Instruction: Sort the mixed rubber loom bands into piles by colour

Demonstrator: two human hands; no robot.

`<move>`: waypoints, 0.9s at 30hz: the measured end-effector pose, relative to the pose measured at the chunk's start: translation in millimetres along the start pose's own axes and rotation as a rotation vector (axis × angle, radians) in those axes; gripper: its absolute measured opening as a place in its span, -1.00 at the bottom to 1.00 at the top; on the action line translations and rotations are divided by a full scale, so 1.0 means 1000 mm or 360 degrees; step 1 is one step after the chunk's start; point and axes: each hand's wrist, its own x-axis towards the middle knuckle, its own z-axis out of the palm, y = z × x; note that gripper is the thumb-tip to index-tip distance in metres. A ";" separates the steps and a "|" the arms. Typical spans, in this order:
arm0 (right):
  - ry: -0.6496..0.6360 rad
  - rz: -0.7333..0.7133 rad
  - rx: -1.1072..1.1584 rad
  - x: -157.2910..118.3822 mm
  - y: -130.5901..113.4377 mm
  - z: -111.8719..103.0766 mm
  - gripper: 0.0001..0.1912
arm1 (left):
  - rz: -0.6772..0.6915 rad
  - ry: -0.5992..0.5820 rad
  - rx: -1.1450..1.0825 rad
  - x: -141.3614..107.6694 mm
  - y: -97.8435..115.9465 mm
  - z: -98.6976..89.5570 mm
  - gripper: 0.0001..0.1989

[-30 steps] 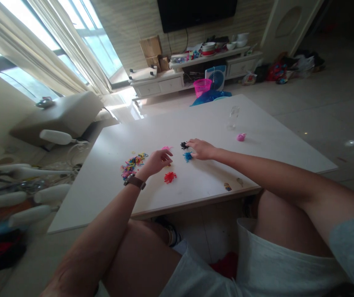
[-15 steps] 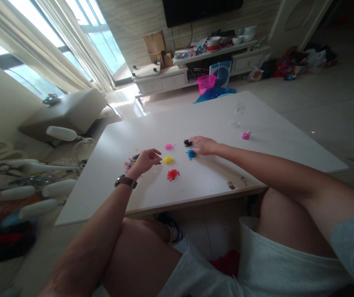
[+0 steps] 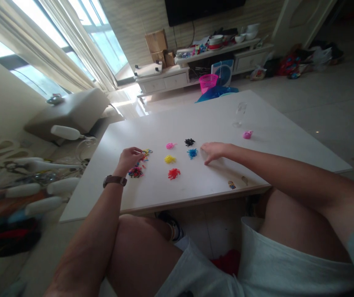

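Multicoloured pile of thin rubbery-looking loops (image 3: 136, 172) is lying on white tabletop (image 3: 155, 128), partly hidden by L hand (image 3: 128, 160) (nearer), spreading R of its fingertips; can't tell if they're pinching. I'm holding R hand (image 3: 215, 152), thumb & fingers apart, by blue loop clump (image 3: 192, 154).

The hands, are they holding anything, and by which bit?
Left hand, at the mixed pile: I can't tell. Right hand, beside the blue pile: nothing visibly held.

Shows solid colour in the small stringy red heap (image 3: 173, 174), stringy yellow heap (image 3: 170, 159), stringy pink heap (image 3: 171, 145), stringy blue heap (image 3: 192, 153) and stringy black heap (image 3: 189, 142), motley colours in the loose mixed pile (image 3: 135, 172), plain white across the rectangular bench (image 3: 208, 119).
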 end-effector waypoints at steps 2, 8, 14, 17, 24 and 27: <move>-0.0027 0.0013 -0.0037 0.001 -0.002 0.000 -0.23 | -0.0042 0.0000 0.0060 -0.003 -0.002 -0.002 -0.67; -0.0058 0.0095 0.0011 0.000 -0.010 -0.006 -0.23 | -0.0112 -0.0028 0.0114 -0.005 -0.010 -0.003 -0.73; -0.0042 0.0130 0.0059 -0.004 -0.012 -0.006 -0.27 | -0.0164 -0.0043 0.0096 -0.001 -0.021 -0.003 -0.76; -0.0063 0.0137 0.0051 -0.005 -0.014 -0.007 -0.26 | -0.0201 -0.0103 0.0079 0.002 -0.025 -0.003 -0.76; -0.0174 0.0113 -0.0085 -0.004 -0.015 -0.009 -0.23 | -0.0243 -0.0196 0.0283 0.016 -0.042 -0.005 -0.71; -0.0196 0.0115 -0.0092 -0.003 -0.015 -0.009 -0.23 | -0.0283 -0.0240 0.0334 0.021 -0.047 -0.005 -0.70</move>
